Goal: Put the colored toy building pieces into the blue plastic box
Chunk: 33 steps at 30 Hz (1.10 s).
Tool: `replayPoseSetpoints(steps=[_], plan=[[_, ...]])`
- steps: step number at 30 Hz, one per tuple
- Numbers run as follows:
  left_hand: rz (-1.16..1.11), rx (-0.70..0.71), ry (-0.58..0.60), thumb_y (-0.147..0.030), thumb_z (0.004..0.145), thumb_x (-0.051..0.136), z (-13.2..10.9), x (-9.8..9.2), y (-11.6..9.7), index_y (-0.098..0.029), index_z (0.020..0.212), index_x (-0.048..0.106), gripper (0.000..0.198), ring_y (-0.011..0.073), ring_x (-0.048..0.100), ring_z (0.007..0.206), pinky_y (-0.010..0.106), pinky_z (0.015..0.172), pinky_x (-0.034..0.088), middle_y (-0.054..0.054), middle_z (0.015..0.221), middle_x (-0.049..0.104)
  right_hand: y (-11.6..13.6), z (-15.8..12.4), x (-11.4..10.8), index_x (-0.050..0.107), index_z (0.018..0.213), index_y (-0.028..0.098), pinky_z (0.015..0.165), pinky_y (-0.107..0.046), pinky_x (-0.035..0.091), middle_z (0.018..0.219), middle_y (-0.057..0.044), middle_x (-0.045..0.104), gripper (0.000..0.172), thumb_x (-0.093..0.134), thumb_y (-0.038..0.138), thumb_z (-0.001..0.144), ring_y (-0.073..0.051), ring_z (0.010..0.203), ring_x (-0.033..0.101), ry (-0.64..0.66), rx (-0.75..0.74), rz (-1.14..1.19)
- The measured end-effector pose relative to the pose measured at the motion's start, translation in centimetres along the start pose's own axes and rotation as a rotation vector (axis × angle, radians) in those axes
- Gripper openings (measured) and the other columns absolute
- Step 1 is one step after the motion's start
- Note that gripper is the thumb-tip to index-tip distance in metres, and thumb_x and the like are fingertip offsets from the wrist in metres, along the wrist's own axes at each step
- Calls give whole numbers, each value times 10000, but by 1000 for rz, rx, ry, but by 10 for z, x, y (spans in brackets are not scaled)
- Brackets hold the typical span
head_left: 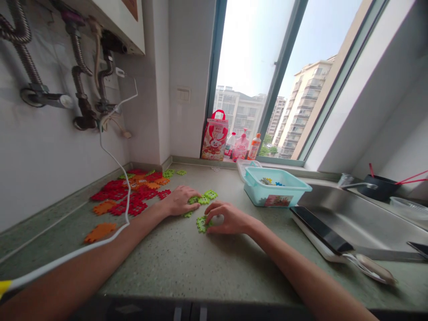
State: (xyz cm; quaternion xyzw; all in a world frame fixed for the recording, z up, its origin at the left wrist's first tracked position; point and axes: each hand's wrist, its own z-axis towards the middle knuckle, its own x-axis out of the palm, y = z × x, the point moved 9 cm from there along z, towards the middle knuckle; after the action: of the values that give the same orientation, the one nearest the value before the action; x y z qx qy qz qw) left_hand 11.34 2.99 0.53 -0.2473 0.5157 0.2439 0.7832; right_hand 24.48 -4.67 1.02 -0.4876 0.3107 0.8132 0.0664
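Desk (187,263), speckled grey-green. Both forearms reach in from the near edge. A white cable (113,232) trails across the left forearm and climbs the wall.

Right hand (229,219): palm down, fingers curled onto a single green piece (201,224) that lies flat on the desk at the fingertips. Thumb is hidden, so I cannot tell whether this grip pinches the piece or only presses on it.

Left hand (180,200): just beyond, palm down, grip loose and unclosed. Its fingertips rest on a green cluster (204,198) of the same pieces, with nothing enclosed. The two hands are near each other but apart.

Left of the hands: an orange piece (100,232) lies alone. Farther back is a red pile (129,198) mixed with orange, spreading to the wall corner.

Right: a flat black-topped slab (321,232) sits at the sink (361,223) rim, and a spoon (369,267) lies nearer.

Beyond the hands: a teal box (276,192), open, with small coloured bits inside.

On the windowsill are a red-and-white bag (214,139) and bottles (242,147) just beside it.
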Motion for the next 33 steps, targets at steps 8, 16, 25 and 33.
replayPoseSetpoints(steps=[8, 16, 25, 33], plan=[[-20, 55, -33, -404, 905, 706, 0, -6, -6, -234, 1091, 777, 262, 259, 683, 1079, 379, 1026, 459, 65, 1088, 779, -35, -7, -32, 720, 1207, 231, 866, -346, 564, 1075, -61, 741, 413, 809, 336, 818, -198, 928, 694, -290, 134, -22], [-199, 238, 30, -348, 843, 719, 4, -4, -46, -296, 1103, 820, 283, 237, 703, 1038, 355, 1043, 493, 43, 1071, 787, -112, -13, -50, 690, 1093, 203, 708, -348, 603, 1131, -108, 695, 382, 653, 541, 920, -215, 860, 718, -673, 435, -31], [-235, 268, -10, -356, 802, 763, 2, -6, -49, -335, 1115, 839, 323, 221, 719, 956, 351, 1060, 496, 38, 1025, 790, -104, 23, -21, 744, 996, 232, 912, -337, 511, 1011, -80, 700, 214, 730, 432, 923, -220, 947, 672, -347, 456, -378], [-209, 214, 25, -288, 824, 721, 2, -4, -34, -299, 1137, 828, 331, 225, 707, 1009, 327, 1002, 513, 42, 1086, 780, -106, 9, -31, 733, 980, 229, 852, -336, 536, 989, -45, 747, 186, 728, 349, 838, -205, 891, 676, -414, 413, -135]])
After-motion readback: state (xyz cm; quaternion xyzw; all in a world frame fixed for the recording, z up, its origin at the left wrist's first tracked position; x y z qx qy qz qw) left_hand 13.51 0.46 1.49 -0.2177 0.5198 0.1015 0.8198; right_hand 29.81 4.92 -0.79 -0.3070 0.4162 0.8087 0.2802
